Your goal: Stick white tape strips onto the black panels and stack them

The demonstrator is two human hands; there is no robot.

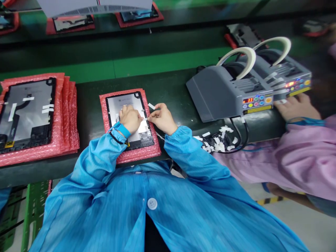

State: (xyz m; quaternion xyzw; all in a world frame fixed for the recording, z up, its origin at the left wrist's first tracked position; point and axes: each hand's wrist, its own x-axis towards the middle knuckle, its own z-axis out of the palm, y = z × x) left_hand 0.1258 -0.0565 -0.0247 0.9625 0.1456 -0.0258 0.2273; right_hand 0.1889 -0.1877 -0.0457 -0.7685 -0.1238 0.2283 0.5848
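Observation:
A tablet screen assembly [134, 139], silver-backed with a black frame, lies face down on a pink bubble-wrap sheet [154, 153] in front of me. My left hand [130, 120] rests on its silver back, fingers laid against the surface and partly hidden from above. At the assembly's right edge, my right hand [163, 119] pinches a short strip of white tape [145, 119] between thumb and finger. A second white tape strip [151, 106] sticks out from its upper fingers.
On the left stands a stack of pink bubble-wrap sheets [68, 122] with another screen assembly [35, 92] on top. Two grey tape dispensers [217, 92] stand to the right, near tape scraps [217, 141] and black cables. A co-worker's hand [298, 106] is at the farther dispenser.

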